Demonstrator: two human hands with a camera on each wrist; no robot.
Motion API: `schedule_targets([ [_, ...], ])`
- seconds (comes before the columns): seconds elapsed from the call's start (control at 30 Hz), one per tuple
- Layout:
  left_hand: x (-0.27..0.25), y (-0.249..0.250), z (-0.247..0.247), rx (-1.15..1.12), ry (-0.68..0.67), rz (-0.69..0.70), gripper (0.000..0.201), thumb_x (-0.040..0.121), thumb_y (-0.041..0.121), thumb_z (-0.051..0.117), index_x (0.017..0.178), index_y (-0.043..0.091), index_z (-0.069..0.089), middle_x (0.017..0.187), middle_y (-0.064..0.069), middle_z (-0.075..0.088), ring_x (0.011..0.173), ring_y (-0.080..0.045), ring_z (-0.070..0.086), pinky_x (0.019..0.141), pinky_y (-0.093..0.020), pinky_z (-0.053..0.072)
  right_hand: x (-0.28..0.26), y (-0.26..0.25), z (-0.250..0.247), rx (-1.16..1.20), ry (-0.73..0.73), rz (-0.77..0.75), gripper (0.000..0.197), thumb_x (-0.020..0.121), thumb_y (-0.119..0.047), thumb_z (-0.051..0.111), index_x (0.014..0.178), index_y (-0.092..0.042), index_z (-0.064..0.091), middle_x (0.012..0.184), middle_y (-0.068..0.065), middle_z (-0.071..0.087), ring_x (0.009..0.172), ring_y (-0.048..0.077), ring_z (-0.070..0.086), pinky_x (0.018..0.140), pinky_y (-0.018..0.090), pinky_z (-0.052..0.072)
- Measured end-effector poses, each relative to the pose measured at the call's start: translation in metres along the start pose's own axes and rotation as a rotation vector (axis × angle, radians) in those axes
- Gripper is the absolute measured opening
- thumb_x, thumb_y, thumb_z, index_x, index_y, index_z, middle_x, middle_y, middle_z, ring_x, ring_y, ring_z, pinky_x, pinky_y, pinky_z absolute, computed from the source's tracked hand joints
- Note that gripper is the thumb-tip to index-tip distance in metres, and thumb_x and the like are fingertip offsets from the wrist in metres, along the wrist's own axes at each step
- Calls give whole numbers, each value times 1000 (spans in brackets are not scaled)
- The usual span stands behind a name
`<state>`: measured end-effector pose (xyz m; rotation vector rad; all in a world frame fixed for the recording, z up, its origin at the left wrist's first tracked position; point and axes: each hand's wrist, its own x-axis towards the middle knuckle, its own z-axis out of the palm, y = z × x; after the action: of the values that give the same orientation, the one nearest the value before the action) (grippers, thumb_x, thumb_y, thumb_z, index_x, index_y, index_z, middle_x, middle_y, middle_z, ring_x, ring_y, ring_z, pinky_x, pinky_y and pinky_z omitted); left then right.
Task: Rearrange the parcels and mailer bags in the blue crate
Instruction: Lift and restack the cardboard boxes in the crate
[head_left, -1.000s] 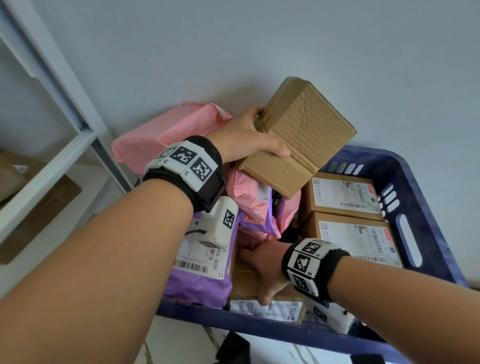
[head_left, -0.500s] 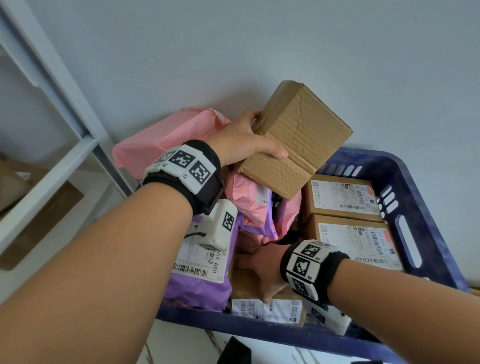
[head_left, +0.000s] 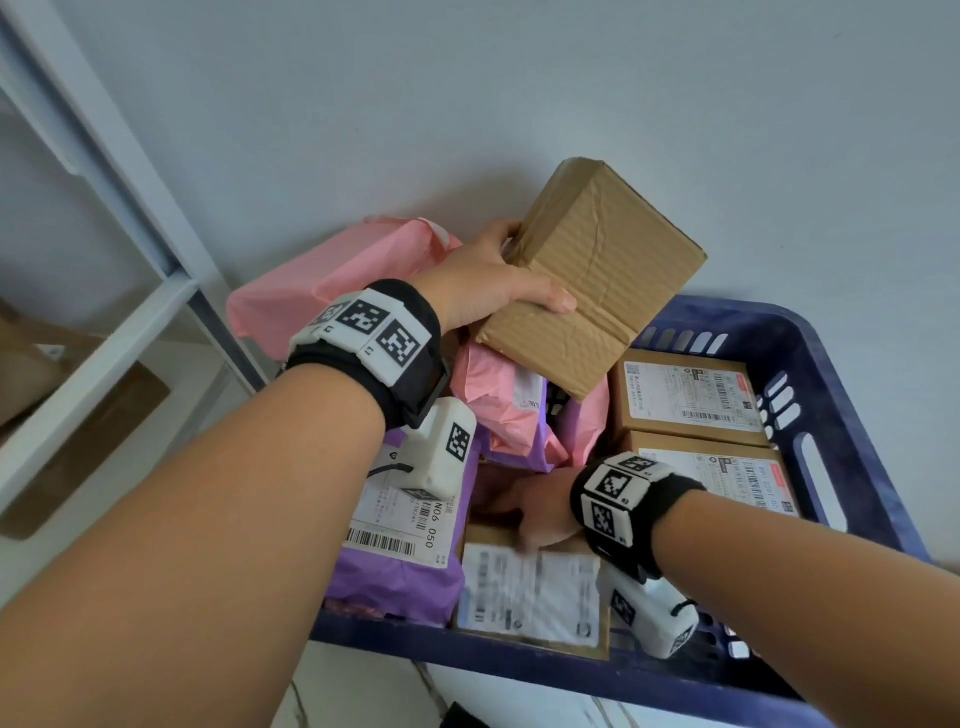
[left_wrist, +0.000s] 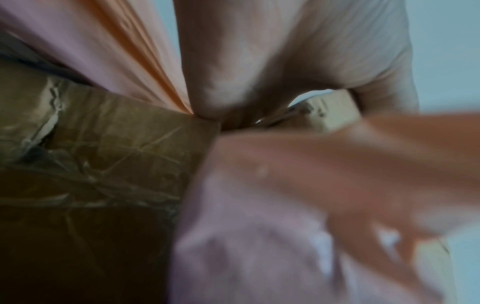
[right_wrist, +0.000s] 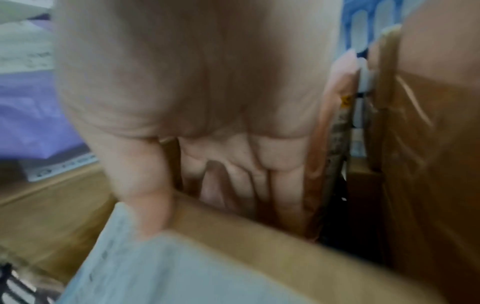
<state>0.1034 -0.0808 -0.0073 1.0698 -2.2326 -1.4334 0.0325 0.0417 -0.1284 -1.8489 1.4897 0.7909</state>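
Your left hand (head_left: 483, 280) grips plain brown cardboard box (head_left: 597, 275) aloft at 12 o'clock. Right hand (head_left: 540, 512), nearer, pinches far edge of labelled flat box (head_left: 530, 592) at 6, blue plastic crate (head_left: 852, 431).

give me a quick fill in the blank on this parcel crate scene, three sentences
1. The left hand holds a plain ____ box above the crate.
2. The crate is ____ in colour.
3. The right hand grips a box lying beside a ____ mailer bag.

Missing words: cardboard; blue; purple
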Motion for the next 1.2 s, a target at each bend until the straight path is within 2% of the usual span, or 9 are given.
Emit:
schedule_targets([
  [0.07,0,0,1,-13,7,0,100,52,40,80,142,25,38,126,6,56,112,-12,57,98,-30,46,3,-1,6,-65,-15,33,43,98,-10,41,141,-9,47,144,11,47,131,28,45,104,33,36],
  [0.17,0,0,0,-22,10,-3,104,49,42,81,142,25,38,126,6,57,111,-11,58,96,-29,46,12,-4,19,-87,-2,63,36,94,-15,52,129,-7,57,131,14,59,120,32,56,98,38,47],
  [0.3,1,0,0,-30,16,-4,108,44,44,82,141,25,39,124,6,59,111,-13,59,97,-31,47,17,-21,18,-105,64,4,43,91,-17,58,133,-9,54,133,9,57,121,29,55,97,36,47],
  [0.4,1,-1,1,-43,21,3,113,36,50,79,139,26,41,122,6,61,110,-13,60,99,-34,48,9,-24,13,16,216,-158,63,90,-41,61,145,-17,41,150,3,40,139,24,32,114,36,27],
  [0.47,1,-1,0,-49,14,1,113,36,50,79,139,26,41,122,6,60,110,-13,60,99,-34,48,4,-29,9,130,250,-200,65,90,-47,60,145,-18,42,149,1,42,138,21,32,114,31,21],
  [0.63,1,-2,-1,-43,4,-2,106,45,42,83,141,25,40,123,6,59,110,-12,60,96,-31,48,9,-46,15,37,139,-71,45,101,-35,43,133,-4,53,133,14,57,123,30,51,105,37,35],
  [0.77,1,-3,-2,-42,-3,-1,100,53,39,80,142,26,38,125,7,57,111,-11,58,98,-31,47,14,-37,18,8,146,-80,51,92,-38,60,131,-6,54,126,12,62,118,30,56,98,33,42],
  [1.03,1,-1,-1,-63,2,4,116,37,46,83,143,27,39,127,5,59,114,-13,59,101,-32,46,-5,-30,7,-71,173,-103,53,96,-29,54,144,-9,41,143,9,48,133,26,40,109,32,27],
  [1.2,2,9,-1,-86,15,-30,102,48,41,83,140,24,43,124,3,62,110,-16,61,99,-35,49,-48,-9,-34,153,189,25,30,94,-22,57,117,-7,65,108,11,68,85,24,59,69,26,45],
])
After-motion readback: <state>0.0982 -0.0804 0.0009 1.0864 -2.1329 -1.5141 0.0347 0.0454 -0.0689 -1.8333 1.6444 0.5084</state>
